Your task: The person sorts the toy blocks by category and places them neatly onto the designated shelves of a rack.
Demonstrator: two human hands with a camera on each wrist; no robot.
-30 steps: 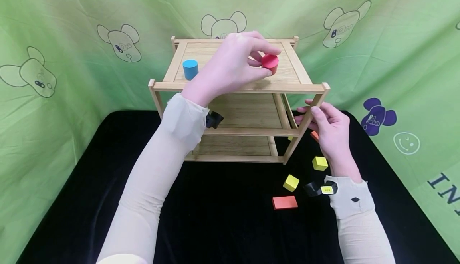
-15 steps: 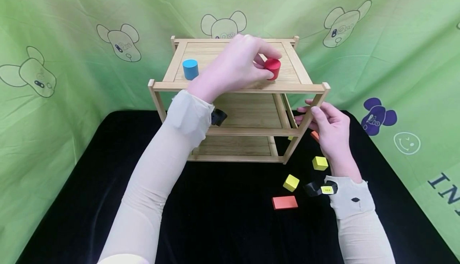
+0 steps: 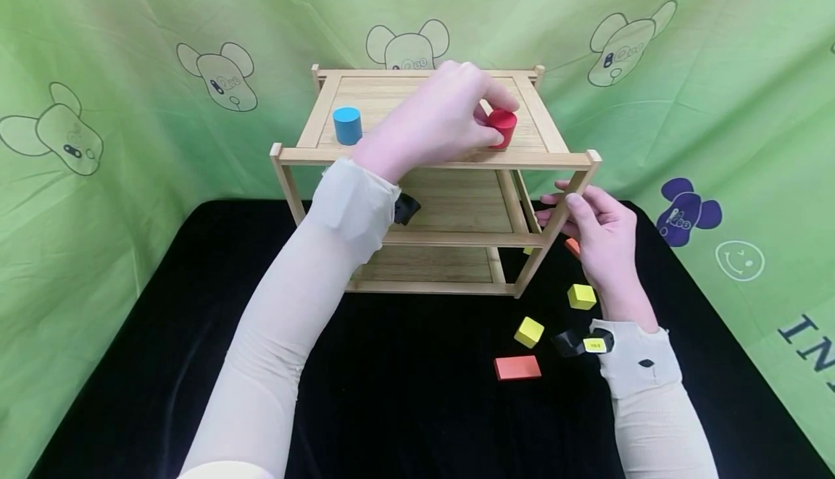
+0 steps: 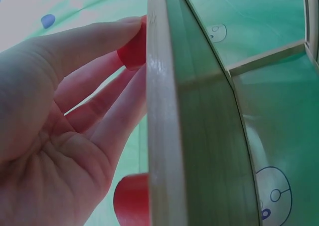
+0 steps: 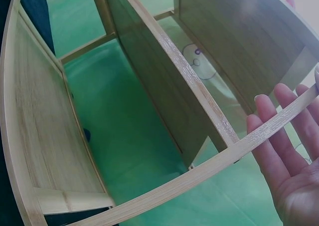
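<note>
In the head view, my left hand (image 3: pixel 450 113) is over the top board of a three-tier wooden rack (image 3: pixel 417 240). Its thumb and fingers pinch a red cylinder block (image 3: pixel 504 128) near the board's front right. The left wrist view shows that block (image 4: pixel 133 51) at the front rail, plus a second red block (image 4: pixel 132 201) lower down, which the hand and arm hide from the head view. A blue cylinder block (image 3: pixel 348 126) stands upright at the board's left. My right hand (image 3: pixel 603 236) holds the rack's front right leg, thumb in front and fingers (image 5: pixel 271 151) behind it.
Two yellow cubes (image 3: pixel 529 332) and a flat red block (image 3: pixel 518 368) lie on the black cloth (image 3: pixel 404 406) at the front right. Another red piece (image 3: pixel 572 247) shows beside the right leg. A printed green curtain (image 3: pixel 150 44) hangs behind the rack.
My left hand has moved slightly right and down with the red cylinder block, bringing it onto the board's front right. The right hand keeps its hold on the leg.
</note>
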